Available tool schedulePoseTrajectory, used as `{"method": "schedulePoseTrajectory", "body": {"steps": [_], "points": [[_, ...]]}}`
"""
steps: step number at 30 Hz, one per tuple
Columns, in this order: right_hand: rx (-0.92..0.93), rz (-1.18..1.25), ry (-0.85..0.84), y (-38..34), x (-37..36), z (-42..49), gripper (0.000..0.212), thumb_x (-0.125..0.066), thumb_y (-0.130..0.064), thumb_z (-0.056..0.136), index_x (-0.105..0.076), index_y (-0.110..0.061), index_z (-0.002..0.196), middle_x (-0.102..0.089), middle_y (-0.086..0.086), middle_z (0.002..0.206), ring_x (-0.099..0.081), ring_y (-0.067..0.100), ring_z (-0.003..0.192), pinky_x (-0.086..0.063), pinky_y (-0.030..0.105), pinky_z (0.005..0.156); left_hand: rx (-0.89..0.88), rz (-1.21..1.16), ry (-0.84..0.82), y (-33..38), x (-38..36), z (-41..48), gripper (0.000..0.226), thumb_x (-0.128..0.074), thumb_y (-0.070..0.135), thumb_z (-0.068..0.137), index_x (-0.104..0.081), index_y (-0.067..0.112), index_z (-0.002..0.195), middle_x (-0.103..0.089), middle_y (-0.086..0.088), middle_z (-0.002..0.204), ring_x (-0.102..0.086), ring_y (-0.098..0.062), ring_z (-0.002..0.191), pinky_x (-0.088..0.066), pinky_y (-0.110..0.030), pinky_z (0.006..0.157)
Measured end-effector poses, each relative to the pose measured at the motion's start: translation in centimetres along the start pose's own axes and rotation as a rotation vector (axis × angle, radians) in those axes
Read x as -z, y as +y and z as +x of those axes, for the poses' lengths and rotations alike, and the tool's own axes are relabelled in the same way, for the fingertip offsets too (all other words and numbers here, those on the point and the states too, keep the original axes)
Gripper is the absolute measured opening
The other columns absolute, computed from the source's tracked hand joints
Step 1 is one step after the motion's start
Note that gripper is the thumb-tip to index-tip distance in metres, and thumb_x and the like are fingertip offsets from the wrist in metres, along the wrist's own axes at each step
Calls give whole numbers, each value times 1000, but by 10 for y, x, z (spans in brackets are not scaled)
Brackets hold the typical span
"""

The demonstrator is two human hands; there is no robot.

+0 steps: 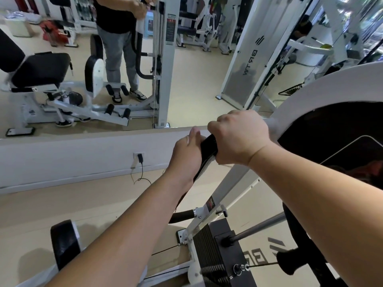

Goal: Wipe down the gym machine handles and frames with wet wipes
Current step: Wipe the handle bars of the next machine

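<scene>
A black padded handle [209, 147] runs down from the white machine frame [323, 94] in the middle of the view. My right hand [240, 137] grips the top of this handle, fingers curled over it. My left hand [186, 158] wraps the handle just below, thumb up along its left side. A thin white edge [204, 166] shows along the handle under my hands; I cannot tell whether it is a wipe. Both forearms reach in from the bottom of the view.
A wall mirror [196, 79] ahead reflects a person standing at the machine and other white gym machines. Below stand the black weight stack [215, 251], a steel guide rod [261, 226], a lower black grip [182, 215] and a black roller pad [64, 243]. A charger cable [141, 168] hangs from a wall socket.
</scene>
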State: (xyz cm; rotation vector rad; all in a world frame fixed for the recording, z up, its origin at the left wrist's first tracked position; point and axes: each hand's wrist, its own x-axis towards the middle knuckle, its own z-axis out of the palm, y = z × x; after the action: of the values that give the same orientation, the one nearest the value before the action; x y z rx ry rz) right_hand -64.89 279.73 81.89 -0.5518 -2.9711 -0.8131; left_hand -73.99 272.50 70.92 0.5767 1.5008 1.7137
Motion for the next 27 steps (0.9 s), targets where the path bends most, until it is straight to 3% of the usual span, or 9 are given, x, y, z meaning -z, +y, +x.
{"method": "schedulePoseTrajectory", "body": {"steps": [3, 6, 8, 10, 13, 17, 20, 23, 27], "points": [[3, 3, -16, 1, -1, 0, 21, -61, -37, 76, -46, -23, 78, -44, -4, 65, -46, 28, 67, -28, 28, 56, -4, 12, -92, -15, 8, -5, 67, -30, 58, 106, -67, 10, 77, -67, -7, 66, -57, -22, 62, -46, -33, 65], [-1, -3, -22, 2, -1, 0, 18, -62, -31, 71, -46, -23, 77, -45, -4, 65, -48, 27, 68, -25, 26, 54, 177, 159, -114, -66, 33, 1, 76, -29, 66, 96, -72, 6, 77, -71, -14, 75, -63, -32, 73, -54, -45, 81], [-3, -6, -20, 2, -2, 0, 18, -62, -30, 70, -47, -22, 76, -46, -4, 66, -49, 27, 68, -24, 26, 54, 287, 306, -85, -99, 47, 0, 77, -22, 59, 100, -72, 12, 66, -73, -6, 73, -63, -28, 78, -50, -42, 87], [-5, -8, -16, 2, -2, 0, 18, -62, -30, 70, -47, -22, 76, -47, -4, 66, -50, 27, 68, -26, 26, 54, 392, 272, -40, -118, 53, -1, 74, -23, 54, 104, -69, 13, 64, -72, -2, 69, -58, -24, 76, -44, -38, 82], [0, -3, -4, 1, -5, 0, 18, -62, -30, 69, -47, -22, 75, -48, -4, 66, -49, 27, 66, -28, 27, 55, 498, 129, 47, -88, 37, -3, 71, -29, 55, 105, -72, 9, 72, -74, -8, 68, -61, -23, 73, -47, -41, 91], [2, -13, 11, 1, -2, 0, 18, -60, -35, 74, -48, -23, 78, -50, -3, 68, -48, 28, 68, -29, 28, 57, 161, -11, 52, -10, -5, -5, 55, -35, 47, 108, -65, 15, 75, -68, 2, 63, -62, -14, 61, -49, -25, 70], [-5, -14, -18, 0, 1, -1, 17, -60, -35, 76, -49, -23, 80, -50, -3, 71, -48, 27, 70, -29, 28, 58, -17, 35, 133, -14, -8, -21, 59, -27, 49, 111, -69, 18, 84, -71, 6, 74, -62, -2, 67, -46, -18, 63], [-11, -13, -38, 1, 1, -1, 16, -60, -30, 73, -47, -22, 78, -46, -4, 68, -49, 26, 70, -28, 27, 56, 173, 29, 157, -59, 17, -34, 67, -24, 50, 111, -73, 8, 94, -76, -11, 88, -63, -12, 74, -41, -25, 68], [-15, -38, -37, 0, 1, 0, 16, -60, -28, 71, -46, -22, 76, -45, -3, 66, -48, 27, 69, -19, 25, 52, 422, 73, 294, -78, 26, -39, 52, -26, 56, 108, -63, 26, 85, -69, -12, 97, -56, -23, 82, -41, -34, 77]]}}
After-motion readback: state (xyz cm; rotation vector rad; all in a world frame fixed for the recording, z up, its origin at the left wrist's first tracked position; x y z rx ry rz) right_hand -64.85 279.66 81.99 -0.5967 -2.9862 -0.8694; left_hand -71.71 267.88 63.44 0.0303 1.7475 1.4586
